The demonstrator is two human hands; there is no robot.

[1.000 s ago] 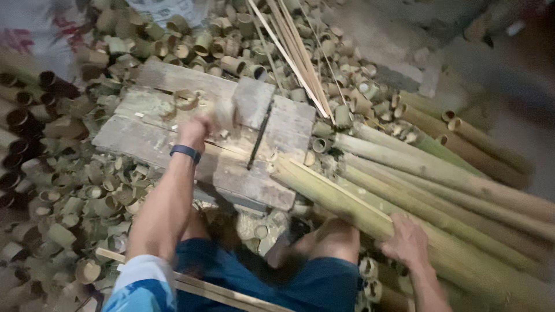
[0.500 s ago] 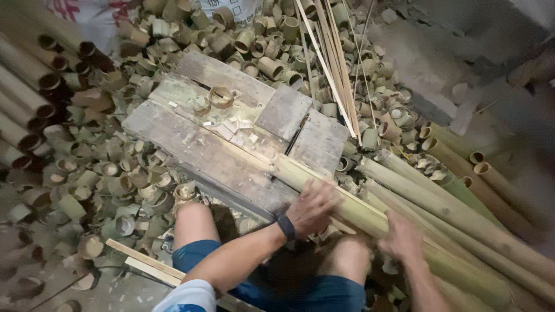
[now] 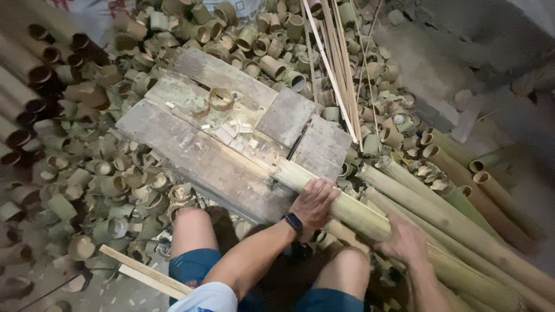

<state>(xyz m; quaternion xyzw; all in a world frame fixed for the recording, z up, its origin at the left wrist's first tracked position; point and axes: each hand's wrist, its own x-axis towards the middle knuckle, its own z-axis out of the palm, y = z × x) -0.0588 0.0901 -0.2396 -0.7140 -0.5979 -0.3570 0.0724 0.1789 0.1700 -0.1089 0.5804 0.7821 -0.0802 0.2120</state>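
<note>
From the head view I see my left hand (image 3: 315, 202) wrapped over a long bamboo pole (image 3: 347, 205), fingers curled down on it near its cut end, a dark band on the wrist. My right hand (image 3: 407, 240) lies on the same pole a little further right, palm pressed on top; I cannot tell whether its fingers close fully round it. The pole's left end rests on the near right corner of the wooden worktop (image 3: 191, 144), a low block of worn planks, while the rest runs right and near across my knees to join a stack of other long poles (image 3: 462, 214). On the worktop sit a short bamboo ring (image 3: 221, 98) and pale wood chips (image 3: 234, 134). Heaps of cut bamboo rings (image 3: 110, 185) cover the floor on the left and far side, and thin split strips (image 3: 335, 63) lean in at the far right. I judge the step to be setting the pole on the block; the next move calls for a firm two-handed hold.
</note>
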